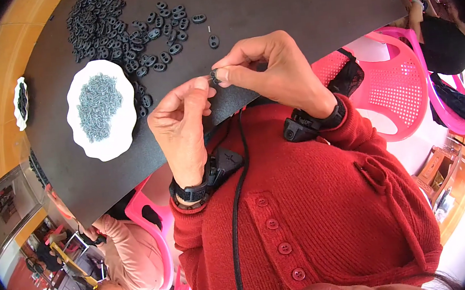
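pinched between thumb and forefinger of a bare right hand (272, 67), over a dark brown tabletop (308, 7): a small black oval plastic piece (214, 76). just beside it at eight o'clock, a bare left hand (180, 113), thumb and fingertip pressed together, any contents of the pinch too small to tell. at nine o'clock from the held piece, a scalloped white plate (109, 151) heaped with tiny silvery metal pieces (100, 102). at ten o'clock, a pile of black two-holed plastic ovals (99, 31); at twelve, one lone black plastic oval (214, 41) near a tiny pale rod (209, 29). at three, a pink perforated plastic chair (393, 85); at seven, a co-worker (139, 256) in pale pink.
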Available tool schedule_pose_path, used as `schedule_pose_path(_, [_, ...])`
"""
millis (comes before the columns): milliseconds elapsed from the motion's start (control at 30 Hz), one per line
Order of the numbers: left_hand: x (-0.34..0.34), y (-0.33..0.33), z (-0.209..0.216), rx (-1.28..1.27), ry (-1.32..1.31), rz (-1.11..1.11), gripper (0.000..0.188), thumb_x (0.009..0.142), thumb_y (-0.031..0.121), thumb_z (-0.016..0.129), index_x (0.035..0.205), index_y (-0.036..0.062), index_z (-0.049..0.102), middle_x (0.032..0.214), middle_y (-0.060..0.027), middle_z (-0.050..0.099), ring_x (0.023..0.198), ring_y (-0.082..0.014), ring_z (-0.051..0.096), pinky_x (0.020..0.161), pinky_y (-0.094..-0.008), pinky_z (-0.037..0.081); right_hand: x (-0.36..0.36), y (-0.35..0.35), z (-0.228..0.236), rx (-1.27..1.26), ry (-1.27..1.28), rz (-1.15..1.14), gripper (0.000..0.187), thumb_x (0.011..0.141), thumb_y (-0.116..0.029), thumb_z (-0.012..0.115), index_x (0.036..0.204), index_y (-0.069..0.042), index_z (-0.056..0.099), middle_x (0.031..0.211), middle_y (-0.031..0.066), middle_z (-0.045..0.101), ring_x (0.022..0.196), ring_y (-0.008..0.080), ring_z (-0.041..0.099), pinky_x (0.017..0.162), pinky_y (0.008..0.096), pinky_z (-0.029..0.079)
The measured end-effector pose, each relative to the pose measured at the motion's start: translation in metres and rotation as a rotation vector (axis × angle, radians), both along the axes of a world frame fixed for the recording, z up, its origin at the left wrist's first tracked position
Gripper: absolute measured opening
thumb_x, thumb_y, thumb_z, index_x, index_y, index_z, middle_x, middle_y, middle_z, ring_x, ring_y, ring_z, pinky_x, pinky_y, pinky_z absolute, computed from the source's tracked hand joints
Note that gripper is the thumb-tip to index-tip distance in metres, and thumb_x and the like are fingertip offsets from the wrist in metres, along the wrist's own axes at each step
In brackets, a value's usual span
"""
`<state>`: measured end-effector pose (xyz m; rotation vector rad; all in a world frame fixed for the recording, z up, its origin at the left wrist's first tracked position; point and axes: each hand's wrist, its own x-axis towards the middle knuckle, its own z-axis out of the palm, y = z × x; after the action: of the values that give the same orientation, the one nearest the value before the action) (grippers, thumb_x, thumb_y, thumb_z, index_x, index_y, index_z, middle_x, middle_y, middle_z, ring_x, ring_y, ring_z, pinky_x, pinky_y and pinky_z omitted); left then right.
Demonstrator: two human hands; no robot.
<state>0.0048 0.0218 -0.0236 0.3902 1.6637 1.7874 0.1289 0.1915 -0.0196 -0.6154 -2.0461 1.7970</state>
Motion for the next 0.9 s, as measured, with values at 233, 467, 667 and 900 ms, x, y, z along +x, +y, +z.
schedule_pose_path(233, [0.0,0.0,0.0,-0.078,0.097,-0.016,0.022,0.101,0.017,0.089,0.115,-0.0001,0.086,0.095,-0.0041,0.083,0.078,-0.0064,0.065,0.071,-0.0229,0.049,-0.002,-0.001,0.0,0.024,0.012,0.006,0.015,0.1,-0.008,0.082,0.108,0.005,0.085,0.092,0.0052,0.083,0.084,0.0062,0.072,0.077,0.0249,0.057])
schedule_pose_path(467, [0.002,0.002,-0.003,-0.02,0.035,0.0,0.019,0.102,0.014,0.088,0.113,-0.002,0.086,0.094,-0.0029,0.081,0.075,-0.0033,0.063,0.067,-0.0197,0.048,-0.004,-0.002,-0.004,-0.012,-0.012,0.012,0.015,0.1,-0.008,0.083,0.108,0.004,0.085,0.092,0.0048,0.083,0.085,0.0063,0.072,0.078,0.0244,0.057])
schedule_pose_path(667, [0.001,-0.002,-0.001,-0.01,-0.004,0.011,0.021,0.103,0.015,0.086,0.116,-0.0012,0.085,0.092,-0.0029,0.081,0.073,-0.0036,0.062,0.065,-0.0199,0.048,-0.006,-0.002,0.0,-0.099,0.026,0.029,0.016,0.101,-0.009,0.082,0.11,0.005,0.085,0.094,0.0041,0.083,0.087,0.0063,0.073,0.079,0.0238,0.058])
schedule_pose_path(900, [-0.011,-0.017,0.007,-0.195,0.165,-0.026,0.021,0.108,0.015,0.079,0.12,-0.0006,0.084,0.098,-0.0032,0.081,0.078,-0.0047,0.062,0.071,-0.021,0.048,0.0,0.008,0.002,-0.174,0.056,-0.019,0.017,0.102,-0.006,0.08,0.112,0.007,0.083,0.095,0.008,0.083,0.091,0.011,0.077,0.087,0.0255,0.06])
